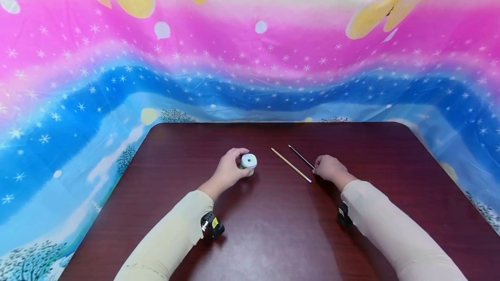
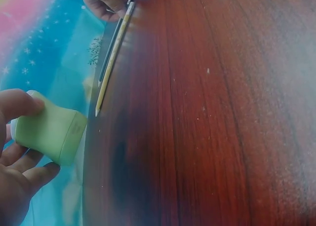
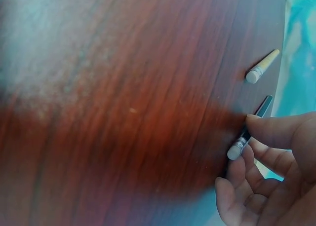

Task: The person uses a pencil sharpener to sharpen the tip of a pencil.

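My left hand (image 1: 228, 170) grips a small pencil sharpener (image 1: 248, 160) between thumb and fingers. Its white top has a round hole, and the left wrist view shows a light green body (image 2: 47, 130). A black pencil (image 1: 300, 155) with a white eraser lies slanted on the table to the right. Thumb and fingers of my right hand (image 1: 330, 169) pinch it near its eraser end, clearly seen in the right wrist view. Between the sharpener and the black pencil lies a yellow pencil (image 1: 291, 165), its tip pointing away and its eraser towards me. Neither hand touches the yellow pencil.
Everything is on a dark reddish-brown wooden table (image 1: 250, 229) with rounded far corners. A colourful cloth (image 1: 242, 64) with snowflakes hangs behind and around it. A small black camera (image 1: 212, 225) is strapped at the left wrist, another (image 1: 343, 216) at the right.
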Action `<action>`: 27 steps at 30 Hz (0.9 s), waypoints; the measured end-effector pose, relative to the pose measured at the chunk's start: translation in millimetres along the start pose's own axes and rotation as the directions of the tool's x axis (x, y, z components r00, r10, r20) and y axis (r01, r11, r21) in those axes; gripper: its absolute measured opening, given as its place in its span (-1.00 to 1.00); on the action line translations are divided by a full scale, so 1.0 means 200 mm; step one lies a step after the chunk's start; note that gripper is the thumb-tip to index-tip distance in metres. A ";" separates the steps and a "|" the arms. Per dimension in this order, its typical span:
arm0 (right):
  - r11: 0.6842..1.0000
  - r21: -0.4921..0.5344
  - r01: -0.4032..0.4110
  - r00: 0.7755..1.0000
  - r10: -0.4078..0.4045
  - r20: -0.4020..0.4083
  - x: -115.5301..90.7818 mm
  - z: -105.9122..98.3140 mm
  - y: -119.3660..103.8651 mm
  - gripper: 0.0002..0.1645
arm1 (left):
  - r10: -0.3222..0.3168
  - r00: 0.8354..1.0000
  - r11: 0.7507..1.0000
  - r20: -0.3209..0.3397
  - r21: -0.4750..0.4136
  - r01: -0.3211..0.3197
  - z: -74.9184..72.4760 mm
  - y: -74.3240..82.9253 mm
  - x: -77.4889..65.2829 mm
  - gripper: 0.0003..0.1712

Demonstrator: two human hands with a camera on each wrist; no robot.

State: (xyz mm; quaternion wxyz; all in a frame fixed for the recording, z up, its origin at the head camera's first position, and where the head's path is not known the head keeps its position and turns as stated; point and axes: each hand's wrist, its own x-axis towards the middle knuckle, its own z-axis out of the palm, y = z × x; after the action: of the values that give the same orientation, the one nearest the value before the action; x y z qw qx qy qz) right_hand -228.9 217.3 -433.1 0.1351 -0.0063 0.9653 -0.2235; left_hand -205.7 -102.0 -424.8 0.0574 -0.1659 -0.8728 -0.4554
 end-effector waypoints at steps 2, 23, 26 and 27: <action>1.000 0.003 0.000 1.000 0.000 0.000 0.00 0.00 0.00 -0.72 | 0.000 1.000 1.000 -0.003 0.019 0.000 0.00 0.00 0.01 -0.38; 1.000 -0.013 0.005 1.000 -0.006 -0.006 -0.01 0.00 -0.01 -0.79 | -0.085 0.996 0.994 -0.005 0.065 0.085 0.03 -0.03 0.06 -0.44; 1.000 -0.023 0.005 1.000 -0.005 -0.008 -0.01 -0.01 -0.01 -0.83 | -0.083 0.996 0.994 0.014 0.074 0.081 0.04 -0.03 0.07 -0.44; 1.000 -0.025 0.006 1.000 -0.006 -0.008 -0.01 0.00 -0.01 -0.84 | -0.082 0.996 0.994 0.022 0.074 0.080 0.04 -0.03 0.07 -0.44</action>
State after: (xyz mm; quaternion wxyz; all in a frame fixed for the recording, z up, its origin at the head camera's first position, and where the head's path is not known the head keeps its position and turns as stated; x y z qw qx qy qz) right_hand -227.9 215.8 -431.1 0.1302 -0.0098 0.9685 -0.2119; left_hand -221.3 -95.3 -431.1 0.0341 -0.1336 -0.8955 -0.4231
